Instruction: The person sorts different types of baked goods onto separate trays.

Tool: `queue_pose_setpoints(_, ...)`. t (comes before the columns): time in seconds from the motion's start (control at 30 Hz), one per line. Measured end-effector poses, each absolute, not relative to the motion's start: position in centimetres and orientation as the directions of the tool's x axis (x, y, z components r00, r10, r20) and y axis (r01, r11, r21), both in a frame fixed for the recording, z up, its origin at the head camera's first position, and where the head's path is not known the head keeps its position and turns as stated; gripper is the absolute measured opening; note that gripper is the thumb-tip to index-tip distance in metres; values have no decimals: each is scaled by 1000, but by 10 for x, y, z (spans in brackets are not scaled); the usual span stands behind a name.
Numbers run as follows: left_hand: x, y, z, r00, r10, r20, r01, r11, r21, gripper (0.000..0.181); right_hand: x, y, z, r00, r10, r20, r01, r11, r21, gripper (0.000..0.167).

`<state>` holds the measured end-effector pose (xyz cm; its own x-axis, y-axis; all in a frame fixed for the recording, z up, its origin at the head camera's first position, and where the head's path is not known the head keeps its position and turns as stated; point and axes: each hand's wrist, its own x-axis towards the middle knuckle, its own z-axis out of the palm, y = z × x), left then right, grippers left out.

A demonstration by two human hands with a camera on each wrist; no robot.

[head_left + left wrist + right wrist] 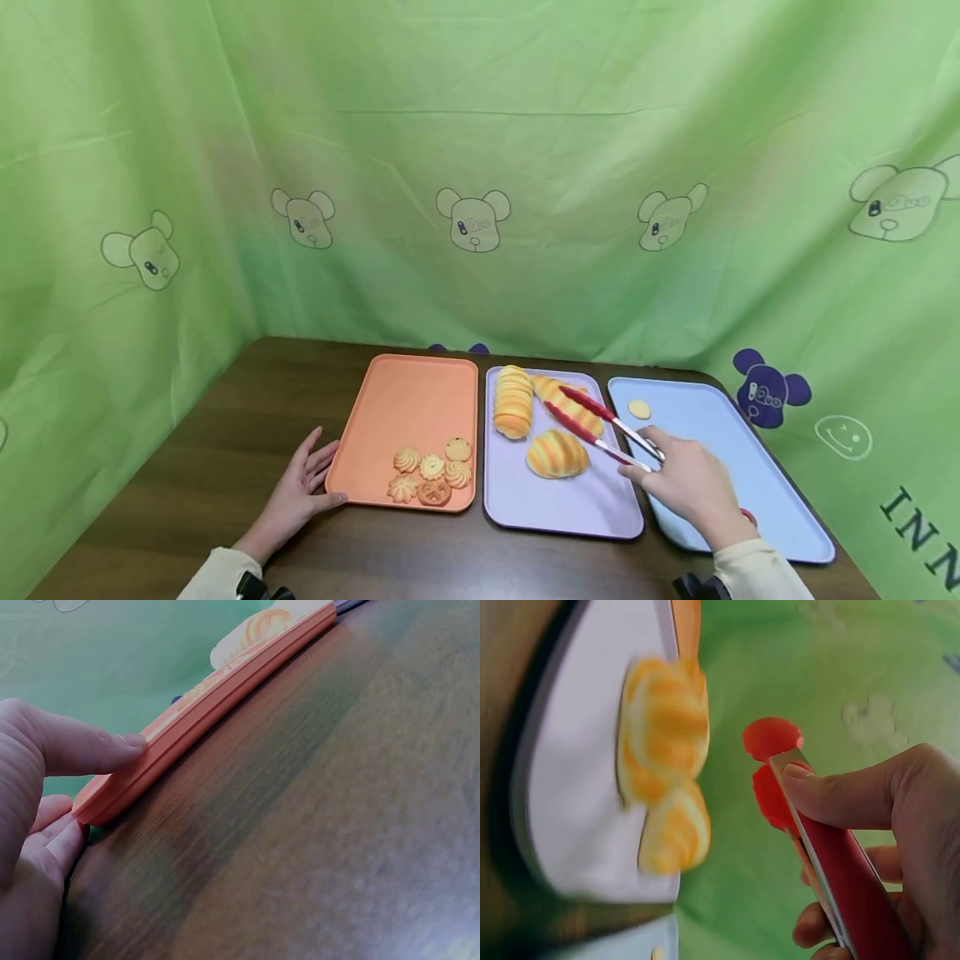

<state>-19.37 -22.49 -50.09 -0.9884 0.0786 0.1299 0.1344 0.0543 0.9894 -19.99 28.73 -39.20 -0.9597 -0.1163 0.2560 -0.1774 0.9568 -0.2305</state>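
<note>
Left hand (296,487): fingers extended, thumb touching the near-left corner of the orange rectangular tray (420,396), which bears six golden-brown biscuits (432,467)
Right hand (690,479): grips silver-and-red metal tongs (592,405)
Tongs: tips parted, over the lavender rectangular tray (562,507)
Lavender tray: three golden ridged breads (513,404)
Blue rectangular tray (750,454): pale-yellow disc (639,409)

The green curtain (555,142) reads "INN" (923,531) at right; its bears' lettering (772,398) is unclear.
</note>
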Motion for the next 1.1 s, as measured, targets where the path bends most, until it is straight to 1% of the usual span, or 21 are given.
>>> queue_pose_setpoints(0.1, -192, -225, -502, -987, 75, 139, 144, 60, 988, 111, -196, 270, -393, -946, -181, 270, -242, 947, -212, 58)
queue_pose_setpoints(0.27, -191, -226, -503, -986, 72, 149, 154, 71, 986, 111, -191, 245, -394, -901, -300, 314, -360, 921, -151, 50)
queue_pose_setpoints(0.47, -191, -226, -501, -978, 76, 196, 203, 89, 975, 111, -199, 221, -397, -861, -386, 331, -442, 890, -113, 51)
queue_pose_setpoints(0.67, -190, -226, -500, -977, 90, 192, 199, 76, 977, 111, -210, 200, -405, -854, -432, 291, -475, 875, -95, 46)
queue_pose_setpoints(0.9, -191, -226, -503, -977, 94, 191, 199, 87, 976, 110, -220, 181, -407, -868, -437, 235, -470, 876, -108, 46)
queue_pose_setpoints(1.1, -190, -225, -500, -976, 90, 197, 206, 103, 973, 110, -228, 172, -406, -871, -440, 220, -465, 882, -75, 45)
